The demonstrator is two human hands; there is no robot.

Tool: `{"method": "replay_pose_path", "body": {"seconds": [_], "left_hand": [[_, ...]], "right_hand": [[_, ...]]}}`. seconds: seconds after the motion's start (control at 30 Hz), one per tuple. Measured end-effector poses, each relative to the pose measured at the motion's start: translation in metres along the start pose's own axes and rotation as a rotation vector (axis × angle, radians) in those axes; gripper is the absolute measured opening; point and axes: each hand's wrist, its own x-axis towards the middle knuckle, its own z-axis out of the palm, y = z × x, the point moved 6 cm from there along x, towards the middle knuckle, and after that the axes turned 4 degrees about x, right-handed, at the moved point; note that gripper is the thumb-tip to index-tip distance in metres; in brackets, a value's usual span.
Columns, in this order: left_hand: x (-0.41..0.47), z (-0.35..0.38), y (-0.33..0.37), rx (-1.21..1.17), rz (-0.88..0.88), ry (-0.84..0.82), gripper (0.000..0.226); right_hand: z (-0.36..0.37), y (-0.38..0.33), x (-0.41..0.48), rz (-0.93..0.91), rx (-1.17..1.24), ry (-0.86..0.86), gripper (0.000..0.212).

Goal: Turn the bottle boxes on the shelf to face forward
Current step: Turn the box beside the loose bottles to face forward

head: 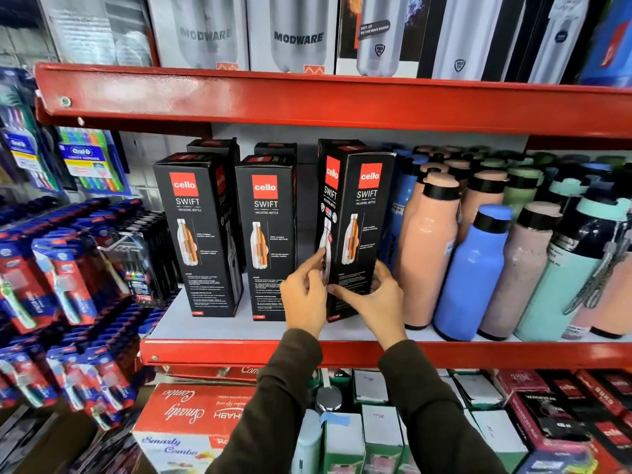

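Three black Cello Swift bottle boxes stand in the front row of the middle shelf (212, 331). The left box (198, 234) and the middle box (266, 234) stand upright with their printed panels toward me. The right box (355, 220) is turned at an angle, so one corner points at me and two panels show. My left hand (304, 295) holds its lower left side. My right hand (376, 295) wraps the lower front and right side. More black boxes stand behind the front row.
Loose pink bottles (427, 248), a blue bottle (472, 271) and mint bottles crowd the shelf right of the angled box. Modware boxes (297, 32) fill the upper shelf. Toothbrush packs (61, 275) hang at the left. Red and white boxes (191, 419) sit below.
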Motion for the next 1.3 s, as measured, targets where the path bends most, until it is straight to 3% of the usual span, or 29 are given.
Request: {"method": "replay_pose_path", "body": {"seconds": [0.17, 0.3, 0.4, 0.47, 0.6, 0.73, 1.0, 1.3], "left_hand": [[-0.005, 0.001, 0.005, 0.007, 0.045, 0.003, 0.043], [-0.004, 0.003, 0.011, 0.258, 0.138, 0.034, 0.046], [0.003, 0.008, 0.003, 0.319, 0.073, -0.027, 0.047], [0.005, 0.008, 0.001, 0.348, 0.073, -0.045, 0.043], [0.002, 0.006, -0.002, 0.353, 0.081, -0.048, 0.031], [-0.005, 0.004, -0.006, 0.337, 0.06, -0.036, 0.026], [-0.005, 0.009, -0.012, 0.373, 0.009, -0.011, 0.03], [-0.002, 0.014, -0.021, 0.418, -0.043, 0.04, 0.036]], "right_hand": [[-0.001, -0.006, 0.006, 0.001, -0.039, 0.037, 0.071], [-0.007, -0.008, 0.01, -0.004, -0.053, 0.024, 0.065], [-0.01, -0.007, 0.011, 0.01, -0.002, -0.043, 0.059], [-0.008, -0.006, 0.011, 0.017, 0.062, -0.104, 0.062], [-0.005, -0.005, 0.011, -0.011, 0.13, -0.206, 0.09], [0.0, -0.001, 0.012, -0.035, 0.101, -0.274, 0.087], [0.003, 0.012, 0.013, -0.028, 0.027, -0.222, 0.072], [0.007, 0.018, 0.017, 0.018, 0.023, -0.186, 0.07]]}}
